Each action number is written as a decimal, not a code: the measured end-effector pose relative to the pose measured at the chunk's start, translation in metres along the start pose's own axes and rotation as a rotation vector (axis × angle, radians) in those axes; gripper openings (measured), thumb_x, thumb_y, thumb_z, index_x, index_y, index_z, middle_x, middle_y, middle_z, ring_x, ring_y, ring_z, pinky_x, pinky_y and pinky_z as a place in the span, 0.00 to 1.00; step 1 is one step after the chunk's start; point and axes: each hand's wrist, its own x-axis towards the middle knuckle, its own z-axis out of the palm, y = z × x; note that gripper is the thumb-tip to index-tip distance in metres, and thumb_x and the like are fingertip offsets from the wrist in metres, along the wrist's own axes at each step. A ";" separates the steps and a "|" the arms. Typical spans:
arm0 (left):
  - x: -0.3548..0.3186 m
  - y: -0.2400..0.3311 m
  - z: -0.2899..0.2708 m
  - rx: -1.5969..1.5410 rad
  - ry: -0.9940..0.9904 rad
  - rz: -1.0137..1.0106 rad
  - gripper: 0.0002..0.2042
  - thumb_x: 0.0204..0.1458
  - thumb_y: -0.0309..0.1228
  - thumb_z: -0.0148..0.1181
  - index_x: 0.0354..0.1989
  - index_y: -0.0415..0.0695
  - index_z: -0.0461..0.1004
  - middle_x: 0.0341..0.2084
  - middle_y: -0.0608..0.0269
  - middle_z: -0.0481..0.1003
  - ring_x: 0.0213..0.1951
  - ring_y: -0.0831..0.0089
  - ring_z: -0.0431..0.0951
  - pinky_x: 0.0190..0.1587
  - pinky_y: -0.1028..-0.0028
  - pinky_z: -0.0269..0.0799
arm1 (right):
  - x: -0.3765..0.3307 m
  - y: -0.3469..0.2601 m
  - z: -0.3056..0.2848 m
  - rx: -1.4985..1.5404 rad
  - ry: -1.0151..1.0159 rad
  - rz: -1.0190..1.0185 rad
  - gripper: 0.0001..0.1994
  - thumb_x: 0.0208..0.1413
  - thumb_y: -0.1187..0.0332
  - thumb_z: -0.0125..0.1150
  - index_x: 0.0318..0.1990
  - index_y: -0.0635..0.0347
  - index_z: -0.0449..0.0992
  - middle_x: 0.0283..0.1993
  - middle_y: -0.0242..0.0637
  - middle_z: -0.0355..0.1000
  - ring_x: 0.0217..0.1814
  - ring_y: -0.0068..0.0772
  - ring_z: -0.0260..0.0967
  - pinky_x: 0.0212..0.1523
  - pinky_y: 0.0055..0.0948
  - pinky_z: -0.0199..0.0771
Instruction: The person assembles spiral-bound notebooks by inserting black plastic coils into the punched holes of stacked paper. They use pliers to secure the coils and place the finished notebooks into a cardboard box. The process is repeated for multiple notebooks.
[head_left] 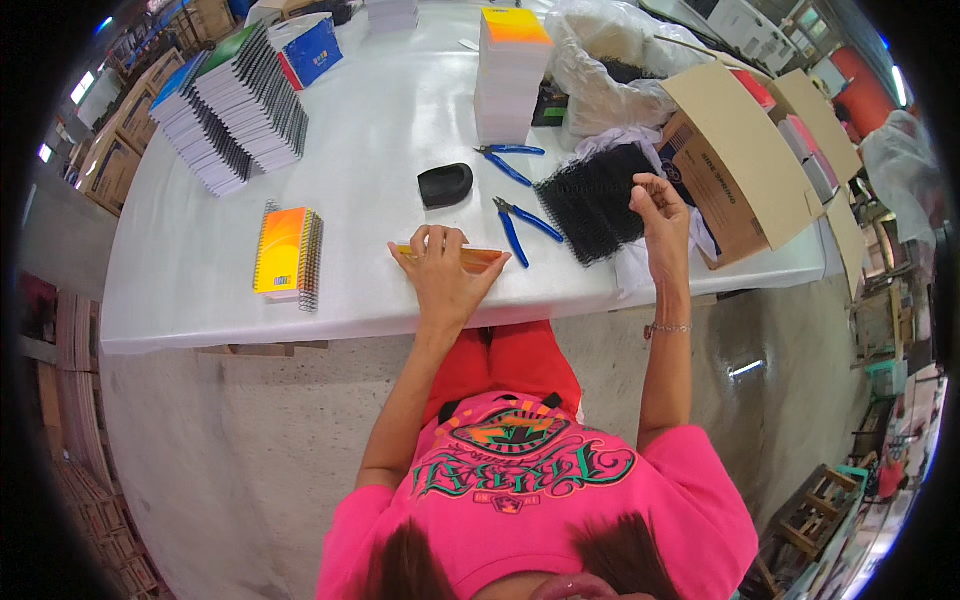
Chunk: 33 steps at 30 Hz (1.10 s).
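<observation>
My left hand (440,268) is closed over a small orange-covered notebook (482,257) near the table's front edge, fingers along its far side and thumb at its right end. Raised at the right, my right hand (661,208) has thumb and forefinger pinched together beside a pile of black spiral binding coils (592,207); whatever is in the pinch is too small to make out. Between the hands lie blue-handled cutting pliers (527,226), with a second pair of pliers (508,158) behind them. A black rounded block (445,186) sits just beyond my left hand.
Small yellow spiral notebooks (284,255) are stacked at the left, before taller stacks of spiral notebooks (250,110). A tall pile of orange-topped pages (509,85) stands at the back. An open cardboard box (735,165) and a plastic bag (600,60) occupy the right side.
</observation>
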 end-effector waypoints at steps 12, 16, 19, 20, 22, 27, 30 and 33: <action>0.000 0.002 0.001 -0.009 0.004 0.005 0.23 0.37 0.50 0.72 0.31 0.46 0.73 0.37 0.64 0.68 0.52 0.58 0.65 0.54 0.43 0.54 | -0.048 0.006 0.072 -0.437 -0.501 -0.131 0.09 0.57 0.73 0.61 0.45 0.63 0.75 0.31 0.45 0.74 0.31 0.35 0.72 0.35 0.32 0.71; 0.000 0.000 0.003 -0.027 -0.017 -0.001 0.23 0.37 0.51 0.72 0.33 0.47 0.73 0.38 0.64 0.67 0.53 0.60 0.65 0.56 0.41 0.52 | -0.050 0.021 0.081 -0.486 -0.541 -0.224 0.09 0.55 0.75 0.60 0.43 0.65 0.75 0.32 0.49 0.74 0.33 0.47 0.73 0.35 0.36 0.70; -0.001 -0.002 0.001 -0.051 -0.020 0.008 0.23 0.36 0.51 0.72 0.32 0.47 0.73 0.37 0.65 0.68 0.52 0.61 0.65 0.55 0.42 0.52 | -0.053 0.023 0.088 -0.475 -0.546 -0.258 0.08 0.55 0.74 0.61 0.42 0.64 0.76 0.33 0.48 0.74 0.34 0.47 0.74 0.37 0.38 0.71; -0.001 -0.002 0.000 -0.065 -0.025 0.011 0.23 0.35 0.50 0.72 0.32 0.48 0.73 0.37 0.65 0.68 0.52 0.61 0.65 0.55 0.42 0.53 | -0.054 0.023 0.090 -0.478 -0.542 -0.284 0.08 0.55 0.74 0.60 0.42 0.64 0.76 0.33 0.48 0.74 0.35 0.48 0.74 0.37 0.39 0.70; -0.001 -0.001 0.000 -0.065 -0.017 0.015 0.23 0.35 0.50 0.72 0.32 0.48 0.73 0.36 0.65 0.68 0.51 0.62 0.66 0.54 0.43 0.53 | -0.055 0.025 0.091 -0.481 -0.548 -0.315 0.08 0.56 0.73 0.60 0.42 0.63 0.76 0.33 0.47 0.74 0.36 0.48 0.73 0.38 0.40 0.70; 0.001 0.001 -0.004 -0.076 0.004 0.010 0.22 0.35 0.47 0.73 0.31 0.46 0.72 0.36 0.64 0.68 0.49 0.58 0.66 0.52 0.47 0.55 | -0.058 0.028 0.091 -0.507 -0.550 -0.381 0.08 0.57 0.73 0.57 0.44 0.62 0.76 0.34 0.46 0.73 0.38 0.50 0.71 0.42 0.42 0.67; 0.001 0.000 -0.004 -0.079 -0.006 0.014 0.22 0.37 0.48 0.72 0.32 0.46 0.72 0.36 0.64 0.69 0.48 0.58 0.67 0.52 0.47 0.55 | -0.062 0.024 0.092 -0.581 -0.540 -0.418 0.09 0.58 0.73 0.56 0.45 0.62 0.76 0.35 0.45 0.73 0.39 0.48 0.70 0.43 0.41 0.65; 0.000 -0.001 -0.004 -0.066 -0.026 0.018 0.23 0.38 0.51 0.72 0.32 0.47 0.73 0.36 0.64 0.69 0.48 0.58 0.67 0.52 0.47 0.55 | -0.066 0.024 0.092 -0.539 -0.592 -0.234 0.09 0.60 0.73 0.55 0.46 0.61 0.75 0.34 0.42 0.72 0.38 0.46 0.69 0.44 0.39 0.63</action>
